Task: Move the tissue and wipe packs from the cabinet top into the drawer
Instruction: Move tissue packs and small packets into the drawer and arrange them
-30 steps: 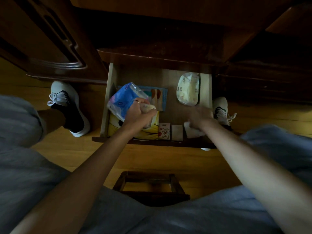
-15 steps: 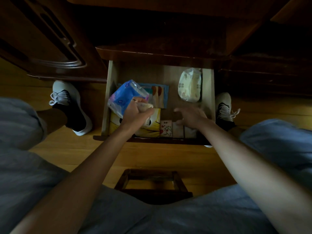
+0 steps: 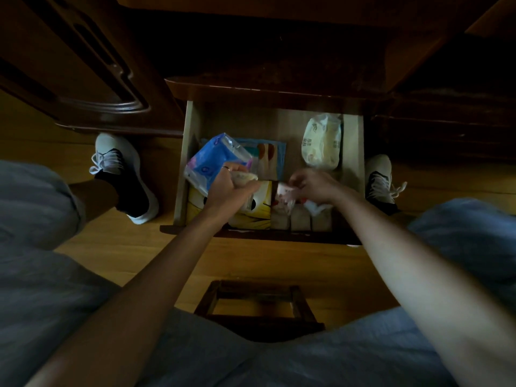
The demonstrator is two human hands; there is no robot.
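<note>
The wooden drawer [image 3: 190, 152] stands pulled out below the dark cabinet top [image 3: 265, 90]. My left hand [image 3: 229, 188] hovers over its left half, shut on a blue tissue pack [image 3: 212, 160] and a small pale pack [image 3: 245, 176]. My right hand [image 3: 312, 184] is blurred over the front middle, fingers closed on a small pink-and-white pack [image 3: 284, 195]. A cream wipe pack [image 3: 321, 143] lies at the back right. A yellow pack [image 3: 254, 213] and a blue flat pack [image 3: 268, 157] lie under my left hand. Small packs [image 3: 300, 222] line the front.
My two shoes [image 3: 122, 174] [image 3: 381, 182] flank the drawer on the wooden floor [image 3: 125, 247]. A small dark wooden stool [image 3: 257, 305] sits between my knees. A carved cabinet door [image 3: 83, 65] stands at the left.
My right hand moved left from the drawer's front right corner toward the middle and closed on a small pink-and-white pack. My left hand stayed over the left half with its packs.
</note>
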